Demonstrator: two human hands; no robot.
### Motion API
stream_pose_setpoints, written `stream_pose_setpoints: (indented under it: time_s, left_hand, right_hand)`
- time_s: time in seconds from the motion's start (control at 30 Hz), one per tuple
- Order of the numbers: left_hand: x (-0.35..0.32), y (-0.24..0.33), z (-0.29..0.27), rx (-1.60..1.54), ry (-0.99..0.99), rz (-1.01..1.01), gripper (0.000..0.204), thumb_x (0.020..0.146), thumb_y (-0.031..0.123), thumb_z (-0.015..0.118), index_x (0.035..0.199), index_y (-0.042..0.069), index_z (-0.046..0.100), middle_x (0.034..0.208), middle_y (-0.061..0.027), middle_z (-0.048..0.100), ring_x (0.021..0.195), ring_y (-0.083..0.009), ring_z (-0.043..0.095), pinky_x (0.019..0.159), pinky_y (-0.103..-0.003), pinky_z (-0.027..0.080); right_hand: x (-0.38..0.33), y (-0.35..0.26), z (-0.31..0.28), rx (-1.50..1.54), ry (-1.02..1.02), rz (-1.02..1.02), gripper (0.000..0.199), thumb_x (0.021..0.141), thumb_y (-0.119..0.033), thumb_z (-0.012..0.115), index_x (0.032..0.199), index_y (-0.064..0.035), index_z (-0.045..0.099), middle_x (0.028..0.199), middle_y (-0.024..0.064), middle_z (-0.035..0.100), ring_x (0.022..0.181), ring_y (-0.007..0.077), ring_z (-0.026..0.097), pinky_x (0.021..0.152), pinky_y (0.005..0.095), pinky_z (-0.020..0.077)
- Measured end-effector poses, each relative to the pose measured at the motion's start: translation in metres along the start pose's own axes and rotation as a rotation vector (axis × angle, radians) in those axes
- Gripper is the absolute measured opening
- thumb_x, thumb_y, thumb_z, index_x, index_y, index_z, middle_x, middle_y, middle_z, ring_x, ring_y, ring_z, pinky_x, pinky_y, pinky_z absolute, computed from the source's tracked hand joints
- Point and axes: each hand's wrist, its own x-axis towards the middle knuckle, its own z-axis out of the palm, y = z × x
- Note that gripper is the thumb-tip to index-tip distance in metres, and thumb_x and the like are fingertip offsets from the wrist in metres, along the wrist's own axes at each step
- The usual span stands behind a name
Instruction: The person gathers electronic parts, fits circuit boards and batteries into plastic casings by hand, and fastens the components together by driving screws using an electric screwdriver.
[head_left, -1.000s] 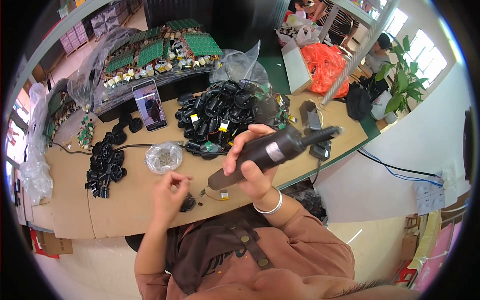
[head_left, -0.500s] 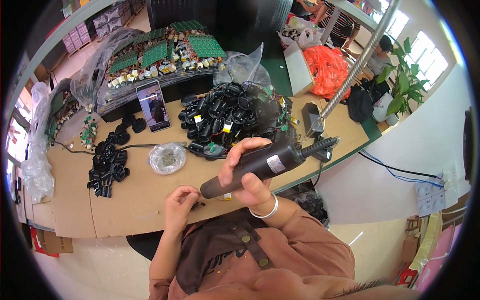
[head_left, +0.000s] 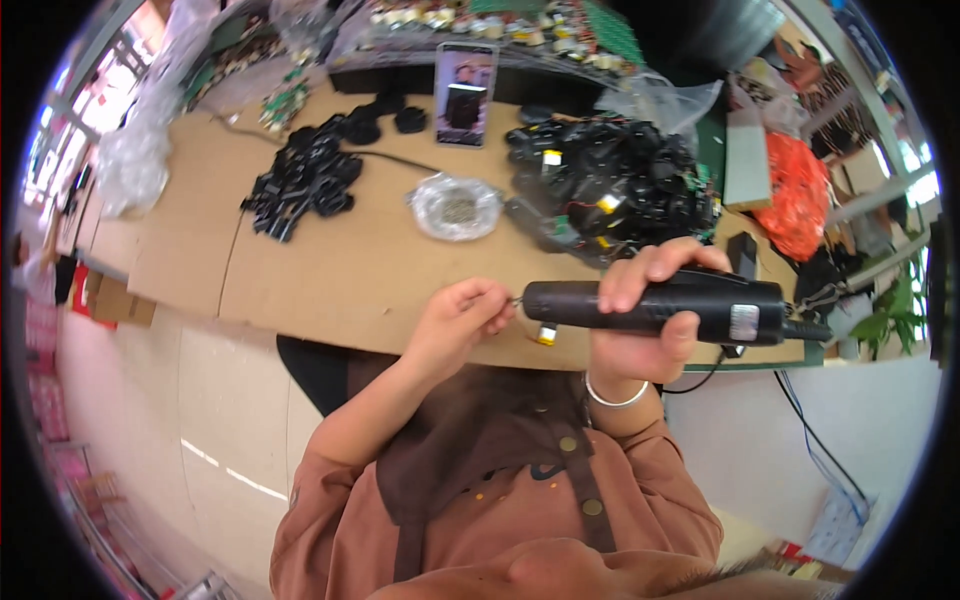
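My right hand [head_left: 645, 325] is wrapped round a black electric screwdriver [head_left: 570, 303] held almost level, its cord end to the right. The tool's thin bit points left, at the fingertips of my left hand [head_left: 465, 318]. Those fingers are pinched together at the bit; what they hold, if anything, is too small to make out. Just below the screwdriver's nose shows a small yellow-and-white battery cell [head_left: 546, 334]. Beyond my left hand, a clear plastic bag [head_left: 455, 208] of small metal screws lies on the table.
A large heap of black housings [head_left: 610, 185] with wires and cells lies at the right; a smaller pile of black parts [head_left: 308, 180] is at the left. A phone [head_left: 466, 95] stands upright behind, before green circuit boards [head_left: 610, 35]. Cardboard [head_left: 300, 290] covers the table.
The view has swung, shifting the table's things rightward and up. The screwdriver has gone from tilted to nearly level, and its bit now meets my left fingertips.
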Motion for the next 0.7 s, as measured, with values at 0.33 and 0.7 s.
stream_pose_setpoints:
  time_s: [0.33, 0.7]
  left_hand:
    - [-0.022, 0.01, -0.039, 0.433, 0.22, 0.289, 0.034, 0.095, 0.02, 0.052, 0.122, 0.0, 0.048, 0.107, -0.0087, 0.059, 0.091, -0.0125, 0.056, 0.079, -0.024, 0.045]
    - [-0.026, 0.005, -0.044, 1.456, 0.26, 0.46, 0.064, 0.061, 0.033, 0.08, 0.113, 0.007, 0.052, 0.119, -0.0099, 0.052, 0.108, -0.0296, 0.049, 0.089, -0.041, 0.037]
  right_hand:
    - [0.003, 0.028, 0.004, -0.134, -0.084, -0.075, 0.049, 0.083, -0.027, 0.063, 0.121, -0.0069, 0.038, 0.094, 0.0092, 0.045, 0.062, 0.0149, 0.05, 0.053, 0.0274, 0.0461]
    - [-0.009, 0.062, 0.006, -0.354, -0.216, 0.139, 0.066, 0.079, -0.035, 0.072, 0.125, -0.0098, 0.033, 0.093, 0.0111, 0.049, 0.056, 0.0181, 0.054, 0.047, 0.0296, 0.0487]
